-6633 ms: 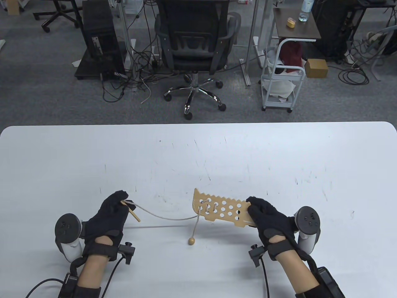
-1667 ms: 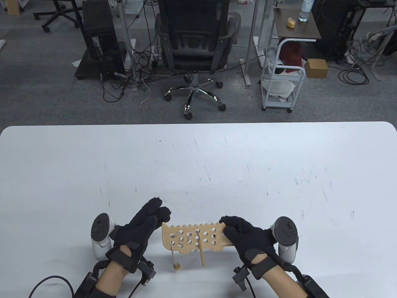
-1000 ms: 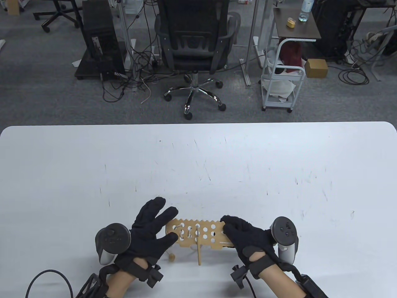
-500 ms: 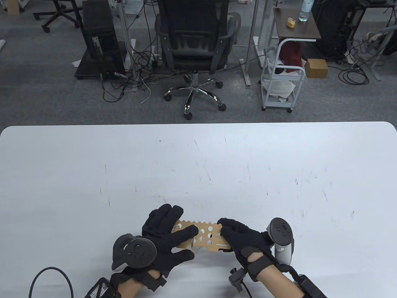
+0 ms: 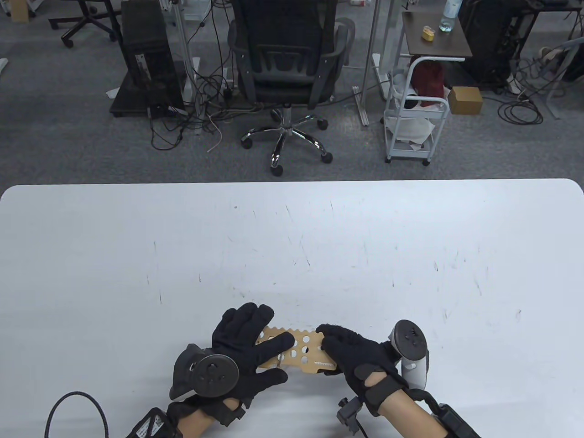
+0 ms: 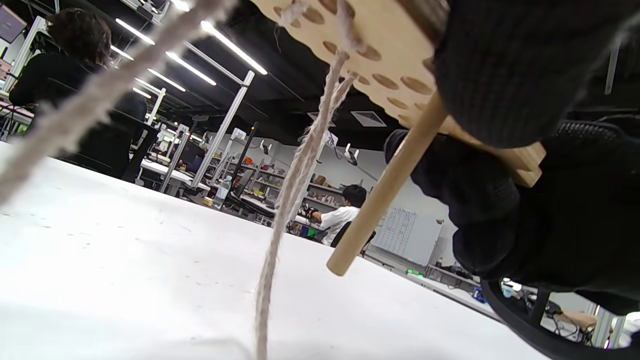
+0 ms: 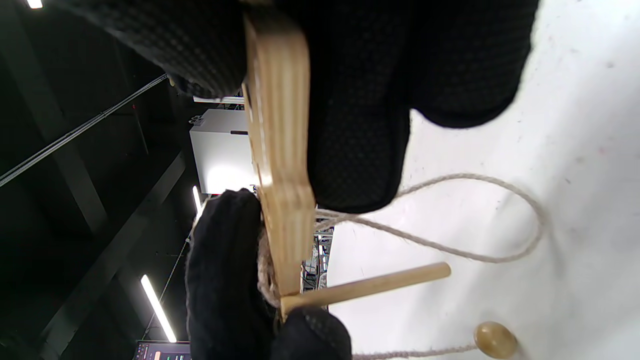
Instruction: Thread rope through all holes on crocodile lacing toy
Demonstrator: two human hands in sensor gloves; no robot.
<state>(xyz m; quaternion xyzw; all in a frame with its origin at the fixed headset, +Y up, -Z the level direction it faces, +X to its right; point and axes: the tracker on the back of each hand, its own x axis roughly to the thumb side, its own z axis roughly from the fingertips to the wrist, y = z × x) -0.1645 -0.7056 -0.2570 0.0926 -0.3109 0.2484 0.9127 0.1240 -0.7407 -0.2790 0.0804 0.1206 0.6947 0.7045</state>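
Observation:
The wooden crocodile board (image 5: 305,350) is held flat above the table between both hands. My right hand (image 5: 326,341) grips its right end, thumb on top and fingers underneath (image 7: 357,105). My left hand (image 5: 269,347) lies over the left part, fingers spread on top and the thumb at the near edge and underside (image 6: 500,65). The wooden needle (image 6: 385,185) sticks out of a hole on the underside, next to that thumb. The rope (image 6: 295,185) hangs from the laced holes and loops on the table (image 7: 475,220), and its bead (image 7: 495,340) rests there. In the table view the needle and bead are hidden.
The white table (image 5: 292,246) stretches far beyond the hands. A black cable (image 5: 73,401) loops at the near left. An office chair (image 5: 285,68) and a small cart (image 5: 417,123) stand on the floor behind the table.
My left hand has slid right over the board's left part and now covers it. The board has tipped flatter. The needle and bead have gone out of sight under the hands.

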